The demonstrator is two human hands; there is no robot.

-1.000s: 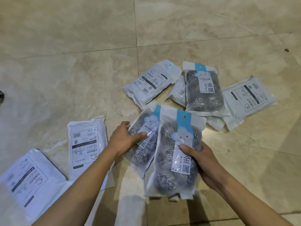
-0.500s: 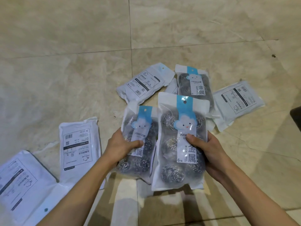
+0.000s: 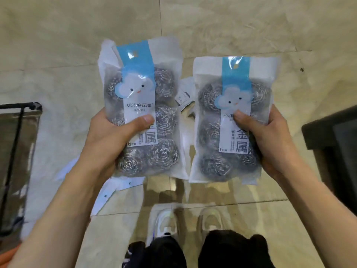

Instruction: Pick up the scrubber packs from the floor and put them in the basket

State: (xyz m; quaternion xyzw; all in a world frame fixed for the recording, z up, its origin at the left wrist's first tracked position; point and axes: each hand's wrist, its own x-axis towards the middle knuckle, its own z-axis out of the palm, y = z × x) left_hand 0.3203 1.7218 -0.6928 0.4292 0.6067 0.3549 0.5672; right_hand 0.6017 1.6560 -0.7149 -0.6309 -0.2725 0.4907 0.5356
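Note:
Two clear packs of steel scrubbers with blue cloud labels are held up side by side above the marble floor. My left hand grips the left scrubber pack, thumb across its label. My right hand grips the right scrubber pack the same way. A corner of another white pack shows on the floor between them, and more white packs lie beneath my left forearm. A black-framed basket stands at the left edge; its inside is hard to make out.
A dark block stands on the floor at the right edge. My two white shoes are on the tiles below the packs. An orange patch shows at the bottom left corner.
Both hands have lifted their packs off the floor and moved them apart. The view has tipped down and risen, so my shoes, the basket and the dark block came into sight.

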